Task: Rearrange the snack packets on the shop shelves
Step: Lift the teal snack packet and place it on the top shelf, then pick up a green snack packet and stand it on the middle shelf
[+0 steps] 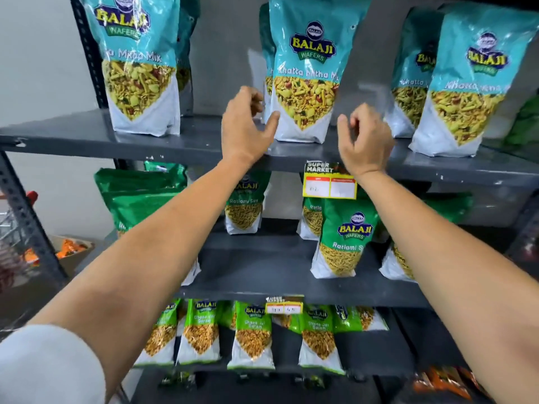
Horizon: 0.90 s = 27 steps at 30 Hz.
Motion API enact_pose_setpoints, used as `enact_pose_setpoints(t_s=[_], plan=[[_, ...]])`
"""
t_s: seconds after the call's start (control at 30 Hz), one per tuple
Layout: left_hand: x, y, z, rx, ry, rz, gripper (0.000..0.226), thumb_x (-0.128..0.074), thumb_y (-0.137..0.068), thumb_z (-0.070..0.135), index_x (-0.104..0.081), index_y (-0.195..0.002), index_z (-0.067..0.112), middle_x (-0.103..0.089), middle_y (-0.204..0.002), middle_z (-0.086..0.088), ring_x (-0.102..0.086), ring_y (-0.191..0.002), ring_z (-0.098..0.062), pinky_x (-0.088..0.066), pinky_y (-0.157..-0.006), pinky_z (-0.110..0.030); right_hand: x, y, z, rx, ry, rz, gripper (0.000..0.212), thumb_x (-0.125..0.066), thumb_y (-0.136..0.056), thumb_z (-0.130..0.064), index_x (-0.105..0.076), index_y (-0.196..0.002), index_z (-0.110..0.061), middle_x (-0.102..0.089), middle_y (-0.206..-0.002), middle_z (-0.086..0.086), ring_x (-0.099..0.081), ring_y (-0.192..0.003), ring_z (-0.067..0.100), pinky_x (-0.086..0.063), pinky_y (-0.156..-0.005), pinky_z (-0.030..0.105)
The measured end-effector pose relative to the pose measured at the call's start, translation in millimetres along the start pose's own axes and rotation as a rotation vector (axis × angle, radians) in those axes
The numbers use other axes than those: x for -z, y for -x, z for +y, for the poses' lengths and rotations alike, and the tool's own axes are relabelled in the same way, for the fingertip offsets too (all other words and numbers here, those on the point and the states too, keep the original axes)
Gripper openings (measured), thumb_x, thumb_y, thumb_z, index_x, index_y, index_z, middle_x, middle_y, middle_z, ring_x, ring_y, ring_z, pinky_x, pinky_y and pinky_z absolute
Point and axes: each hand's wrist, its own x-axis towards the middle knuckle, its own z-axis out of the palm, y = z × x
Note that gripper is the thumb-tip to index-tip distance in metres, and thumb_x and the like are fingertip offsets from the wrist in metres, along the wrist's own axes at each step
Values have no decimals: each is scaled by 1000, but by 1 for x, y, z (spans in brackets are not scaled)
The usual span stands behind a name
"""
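Grey metal shelf (pixel 175 144): teal Khatta Mitha Mix packet (pixel 306 71) upright, centre, namkeen inside. Left hand (pixel 248 126) open, thumb touching packet's lower edge. Right hand (pixel 364 141) loosely curled, empty, just beside.

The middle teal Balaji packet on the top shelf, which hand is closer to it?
Left. The left hand is at the middle teal packet's lower left edge, thumb about touching it. The right hand hangs just off its lower right corner, fingers curled.

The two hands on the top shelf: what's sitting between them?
In the head view, the middle teal packet stands upright between the left hand and right hand; neither grips it.
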Motion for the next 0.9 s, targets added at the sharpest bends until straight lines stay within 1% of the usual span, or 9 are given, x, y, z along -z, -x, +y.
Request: enact_pose_setpoints(t_s=[0.07,0.13,0.23,0.33,0.5,0.57,0.67,0.77,0.9], plan=[[11,32,2,4,-111,5,36,-63,-79,39,-57,-102,12,-66,-90,-1,-60,-87,-26,-42,-86,-40,14,27,-8,-2,2,-25,26,-51,-90,-30,-46,-71,-13,-54,-69,10,-50,-65,30,-38,-62,41],[21,71,4,25,-247,-4,35,-61,-78,40,-59,-103,16,-66,-92,1,-59,-91,-27,-36,-92,-40,27,60,-15,-31,10,-69,26,-51,-90,-31,-45,-70,-14,-54,-69,10,-52,-67,33,-37,-64,42],[38,128,7,100,-249,-26,33,-64,-75,35,-60,-102,17,-67,-89,3,-59,-90,-28,-34,-92,-39,43,113,-23,-59,3,-165,24,-54,-89,-29,-44,-72,-14,-53,-72,9,-50,-70,32,-32,-65,39],[57,179,7,213,-261,-99,31,-64,-75,32,-60,-102,18,-68,-91,3,-59,-93,-28,-33,-92,-39,58,169,-28,-104,-26,-264,21,-55,-87,-30,-51,-81,-10,-57,-80,9,-52,-77,32,-35,-70,40],[89,255,-5,281,-328,-199,27,-64,-78,32,-58,-101,18,-64,-90,3,-59,-91,-28,-38,-87,-41,70,264,-42,-228,-24,-439,33,-57,-87,-36,-53,-105,-9,-59,-100,12,-55,-95,32,-40,-82,41],[100,278,-14,323,-309,-210,26,-64,-78,31,-57,-100,19,-63,-90,4,-59,-92,-27,-41,-86,-42,70,297,-51,-277,-47,-498,39,-59,-86,-37,-51,-112,-9,-59,-108,12,-56,-101,33,-45,-85,44],[113,300,-34,392,-285,-193,27,-65,-78,32,-56,-99,18,-63,-93,3,-61,-94,-25,-47,-86,-43,61,327,-62,-353,-109,-612,49,-63,-85,-40,-48,-120,-9,-57,-119,12,-53,-110,32,-45,-89,44],[126,301,-61,541,-262,-151,40,-74,-77,30,-56,-107,12,-62,-106,-4,-58,-103,-28,-47,-90,-41,39,334,-68,-441,-241,-660,62,-70,-80,-39,-44,-127,-9,-52,-126,11,-50,-117,30,-43,-97,42],[139,281,-114,780,-139,-47,77,-86,-69,29,-45,-128,3,-50,-126,-14,-49,-121,-27,-38,-103,-30,-18,328,-81,-615,-435,-747,79,-78,-72,-43,-37,-136,-19,-42,-135,5,-47,-121,21,-46,-99,45]])
